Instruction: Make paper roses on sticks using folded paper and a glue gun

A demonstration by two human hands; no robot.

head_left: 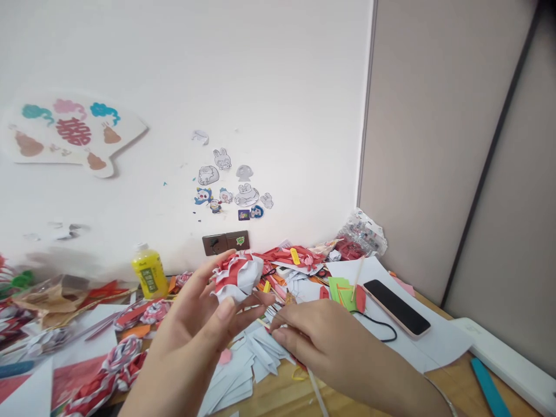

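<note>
A crumpled red-and-white paper flower (238,277) is held up in my left hand (197,324), its fingers and thumb curved around the flower. Just right of it, my right hand (317,333) is closed in a pinch below the flower. From under that hand a thin pale stick (319,394) sticks out toward the front edge. My right fingers hide whether the stick joins the flower. Beneath both hands lie several white paper pieces (237,370) on the wooden table (278,397).
A yellow bottle (150,272) stands at the left near the wall. Twisted red-and-white paper pieces (108,376) lie at front left. To the right are a phone (397,307) on white paper, green paper slips (341,292), a white bar (508,359) and a teal strip (490,388).
</note>
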